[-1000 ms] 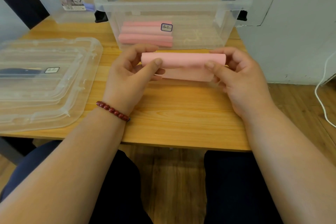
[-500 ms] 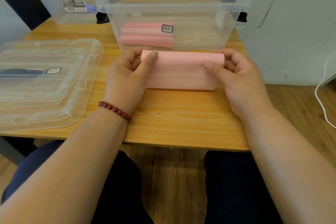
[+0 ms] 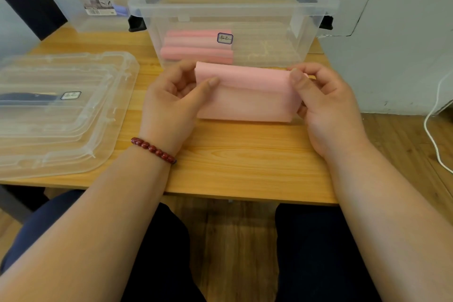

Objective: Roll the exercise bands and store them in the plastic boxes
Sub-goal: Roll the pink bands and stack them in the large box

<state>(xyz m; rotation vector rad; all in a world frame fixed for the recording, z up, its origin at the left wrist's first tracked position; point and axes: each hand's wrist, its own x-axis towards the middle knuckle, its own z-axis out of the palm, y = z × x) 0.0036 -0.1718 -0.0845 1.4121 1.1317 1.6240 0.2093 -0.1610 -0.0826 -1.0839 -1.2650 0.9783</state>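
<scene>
Currently held: pink exercise band, partly rolled, low over the table, just in front of the clear plastic box.
Left hand: thumb and curled fingers pinch the roll's left end.
Right hand: same pinch, right end.
Handling: judged light, soft, floppy, somewhat grippy; a loose flap hangs below the roll.
Hold point: both roll ends, evenly.
Stored: rolled bands, box's left side.

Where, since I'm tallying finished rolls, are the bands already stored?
In the head view, the rolled pink bands lie stacked in the left part of the open clear box, just beyond the band held by the left hand and right hand.
</scene>
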